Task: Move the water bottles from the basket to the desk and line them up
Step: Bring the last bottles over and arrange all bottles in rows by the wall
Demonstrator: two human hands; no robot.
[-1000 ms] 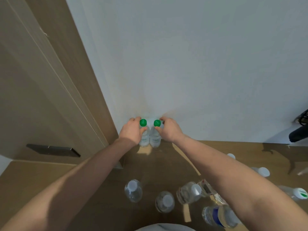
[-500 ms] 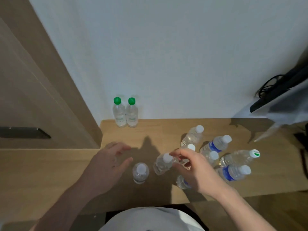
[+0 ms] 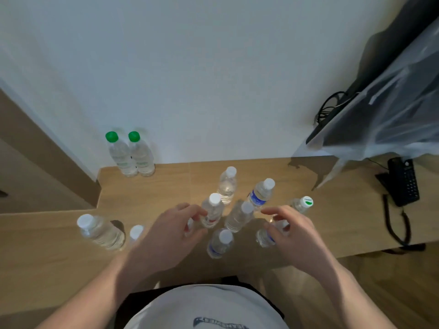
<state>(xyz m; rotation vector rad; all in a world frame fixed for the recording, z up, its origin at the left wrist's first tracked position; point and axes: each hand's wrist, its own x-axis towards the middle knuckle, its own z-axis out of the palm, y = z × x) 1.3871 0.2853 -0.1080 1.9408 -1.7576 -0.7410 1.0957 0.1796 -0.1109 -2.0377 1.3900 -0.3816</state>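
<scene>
A toppling chain is judged the main risk: the loose cluster of white-capped bottles (image 3: 238,216) is packed closely on the desk (image 3: 332,222), and a neighbour could be knocked by a knuckle. The left hand (image 3: 164,236) is curled around a red-labelled bottle (image 3: 212,211); the right hand (image 3: 297,236) is half open over a blue-labelled bottle (image 3: 268,235), with contact unclear. All bottles stand upright, long axes vertical, caps up. Left of the cluster, at the wall, two green-capped bottles (image 3: 130,154) are lined up.
</scene>
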